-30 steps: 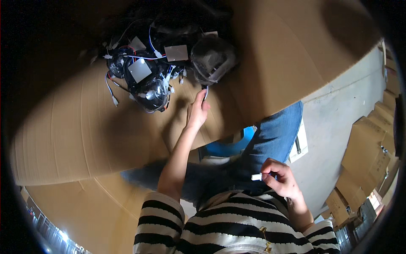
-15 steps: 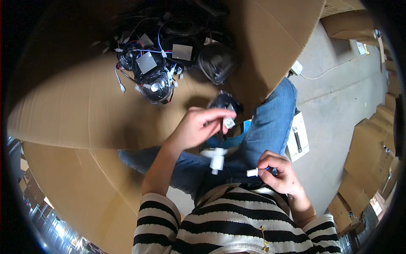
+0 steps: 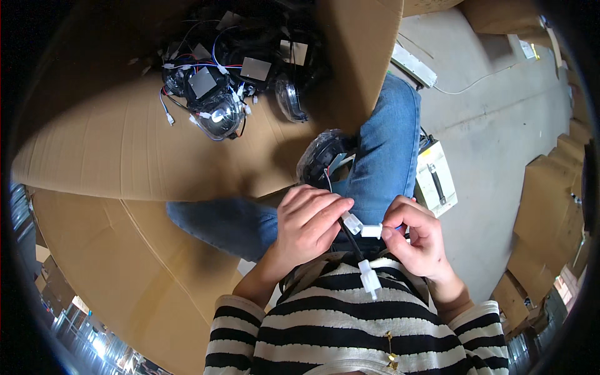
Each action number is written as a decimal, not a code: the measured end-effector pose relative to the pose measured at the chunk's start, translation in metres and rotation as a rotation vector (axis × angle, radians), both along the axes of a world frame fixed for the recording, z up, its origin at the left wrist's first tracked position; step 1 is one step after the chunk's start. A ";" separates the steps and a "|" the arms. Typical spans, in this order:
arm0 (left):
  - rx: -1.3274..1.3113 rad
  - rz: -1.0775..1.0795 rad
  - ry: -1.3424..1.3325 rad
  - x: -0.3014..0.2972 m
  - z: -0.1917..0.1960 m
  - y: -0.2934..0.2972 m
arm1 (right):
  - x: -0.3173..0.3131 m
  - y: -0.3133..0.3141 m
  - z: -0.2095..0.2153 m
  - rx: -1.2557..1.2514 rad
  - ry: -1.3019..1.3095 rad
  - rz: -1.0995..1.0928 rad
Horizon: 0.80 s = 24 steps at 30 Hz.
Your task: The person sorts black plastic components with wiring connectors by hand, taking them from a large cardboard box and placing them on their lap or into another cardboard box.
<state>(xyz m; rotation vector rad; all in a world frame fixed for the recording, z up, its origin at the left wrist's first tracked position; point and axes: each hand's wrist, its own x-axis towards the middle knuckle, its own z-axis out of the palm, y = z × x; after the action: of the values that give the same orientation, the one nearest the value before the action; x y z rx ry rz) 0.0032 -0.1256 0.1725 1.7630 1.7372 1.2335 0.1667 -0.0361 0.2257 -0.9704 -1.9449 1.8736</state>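
- One lamp unit (image 3: 322, 159) is seen already taken out of the cardboard box (image 3: 125, 150) and rested on the lap; more lamps (image 3: 215, 106) are left in the far part of the box.
- The two white connectors appear not yet mated.
- The left hand (image 3: 309, 225) is closed around the black cable, its connector (image 3: 351, 222) projecting right.
- The right hand (image 3: 415, 237) is pinched on a second white connector (image 3: 371, 231), just beside the first.
- A third plug (image 3: 369, 279) is left hanging nearer the striped shirt.

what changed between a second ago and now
The left hand left the pile of lamp parts in the cardboard box and came back to the lap, gripping a black lamp unit's wires. Its white plug now meets the white plug in the right hand. The pile stayed put.
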 end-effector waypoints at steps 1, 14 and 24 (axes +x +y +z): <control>0.000 -0.002 0.000 0.001 0.001 -0.001 | 0.001 -0.001 0.000 0.012 -0.032 -0.011; 0.008 0.127 0.193 0.016 0.004 -0.012 | 0.013 -0.010 -0.006 -0.034 -0.151 -0.082; 0.011 0.153 0.284 0.019 -0.002 -0.015 | 0.012 -0.009 -0.001 -0.014 -0.045 -0.053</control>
<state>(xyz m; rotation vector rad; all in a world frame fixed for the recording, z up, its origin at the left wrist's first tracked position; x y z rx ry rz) 0.0225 -0.1405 0.1704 1.9181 2.0606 1.0943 0.1788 -0.0448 0.2245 -1.0662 -1.9139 1.8543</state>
